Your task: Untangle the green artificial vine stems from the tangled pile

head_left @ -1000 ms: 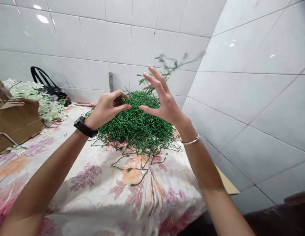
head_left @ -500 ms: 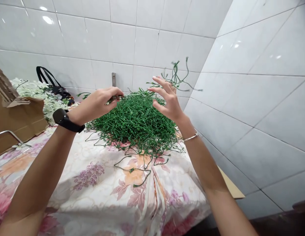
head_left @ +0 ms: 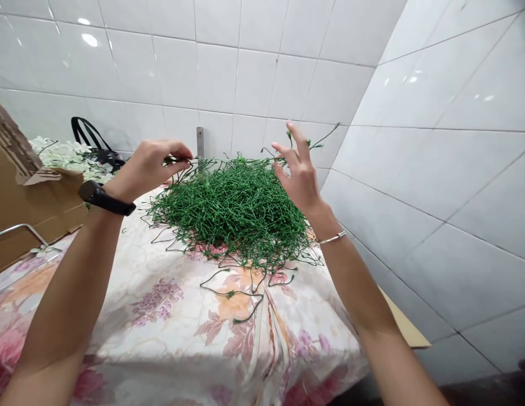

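Observation:
A large tangled heap of thin green stems (head_left: 241,208) lies on a flowered tablecloth (head_left: 160,338). My left hand (head_left: 158,160), with a black band at the wrist, pinches thin green stems at the heap's upper left. Above the heap's right side is my right hand (head_left: 298,172), fingers bent and spread, with a bangle at the wrist. Stems with small green tips stick out behind its fingers; whether thumb and finger grip one is hard to make out. One loose stem (head_left: 230,293) lies in front of the heap.
On the left stand a cardboard box (head_left: 42,208) and white flowers (head_left: 63,158), with a black bag (head_left: 104,155) behind them. A metal bracket (head_left: 200,144) is on the tiled wall (head_left: 257,79). A cardboard edge (head_left: 404,321) shows at the right.
My left hand has moved left, away from the heap's middle. My right hand has shifted slightly right, its fingers pointing higher, and the stems behind it have swung lower and fewer show.

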`<action>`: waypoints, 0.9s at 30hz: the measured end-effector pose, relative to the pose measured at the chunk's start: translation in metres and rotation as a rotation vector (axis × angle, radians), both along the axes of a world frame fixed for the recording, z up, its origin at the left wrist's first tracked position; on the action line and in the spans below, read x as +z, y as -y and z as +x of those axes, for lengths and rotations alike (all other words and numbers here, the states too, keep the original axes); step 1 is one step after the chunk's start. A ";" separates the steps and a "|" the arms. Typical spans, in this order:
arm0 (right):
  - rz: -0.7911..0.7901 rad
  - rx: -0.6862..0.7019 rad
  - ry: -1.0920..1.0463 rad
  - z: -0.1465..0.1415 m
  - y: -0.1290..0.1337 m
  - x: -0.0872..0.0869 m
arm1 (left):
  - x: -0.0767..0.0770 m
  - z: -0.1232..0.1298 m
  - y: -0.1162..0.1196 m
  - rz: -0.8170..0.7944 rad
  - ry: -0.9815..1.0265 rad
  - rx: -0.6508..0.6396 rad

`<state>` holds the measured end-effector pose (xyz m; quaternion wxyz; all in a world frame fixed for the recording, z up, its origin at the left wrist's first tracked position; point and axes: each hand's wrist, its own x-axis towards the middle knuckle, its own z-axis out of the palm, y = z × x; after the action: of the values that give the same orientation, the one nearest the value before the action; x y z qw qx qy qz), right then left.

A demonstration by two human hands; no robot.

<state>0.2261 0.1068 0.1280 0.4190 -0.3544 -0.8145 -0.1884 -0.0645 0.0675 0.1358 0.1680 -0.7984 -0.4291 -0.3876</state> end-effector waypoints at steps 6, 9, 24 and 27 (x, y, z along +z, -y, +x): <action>-0.053 0.008 0.018 -0.005 0.016 0.005 | 0.005 -0.008 0.007 -0.027 -0.052 0.017; -0.039 0.021 0.073 -0.001 0.020 0.011 | 0.006 -0.015 0.008 -0.071 -0.003 0.038; -0.261 -0.089 0.212 0.025 0.010 0.019 | 0.006 -0.054 0.003 -0.163 0.235 0.005; -0.281 -0.097 0.121 0.030 0.012 0.024 | 0.003 -0.057 0.006 -0.112 0.330 -0.025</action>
<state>0.2565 0.0948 0.1516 0.3061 -0.4363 -0.8385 -0.1137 -0.1218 0.0616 0.1389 0.0455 -0.7373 -0.4616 -0.4912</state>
